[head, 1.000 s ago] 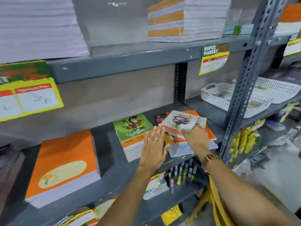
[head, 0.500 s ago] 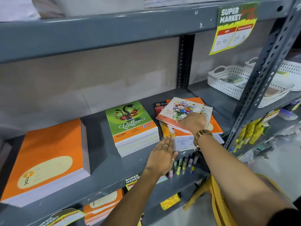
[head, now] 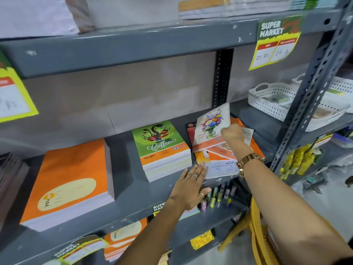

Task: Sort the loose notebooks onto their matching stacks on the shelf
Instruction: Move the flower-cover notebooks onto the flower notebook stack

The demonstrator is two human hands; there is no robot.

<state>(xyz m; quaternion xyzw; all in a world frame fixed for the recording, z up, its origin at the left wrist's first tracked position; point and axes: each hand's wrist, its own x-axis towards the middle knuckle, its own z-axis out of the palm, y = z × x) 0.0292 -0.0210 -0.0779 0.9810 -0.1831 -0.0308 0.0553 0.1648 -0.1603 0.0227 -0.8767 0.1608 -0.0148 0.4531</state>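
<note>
On the grey shelf (head: 131, 190) a messy pile of loose notebooks (head: 219, 159) lies at the right. My right hand (head: 232, 133) grips the flower-cover notebook (head: 210, 125) and tilts its far edge up off that pile. My left hand (head: 189, 186) is flat, fingers spread, at the shelf's front edge, fingertips touching the pile's near corner. To the left stand a neat stack of green "Coffee" notebooks (head: 162, 148) and a bigger stack of orange notebooks (head: 70, 180).
A steel upright (head: 313, 87) stands right of the pile, with white perforated baskets (head: 273, 100) behind it. Price tags (head: 275, 41) hang from the shelf above. Small markers (head: 217, 196) and more orange notebooks (head: 124, 238) sit on the shelf below. A yellow stool (head: 254, 232) is by my right arm.
My right hand has lifted the flower-cover notebook from flat on the pile to a steep tilt. My left hand stays at the shelf's front edge by the pile. The view moved closer.
</note>
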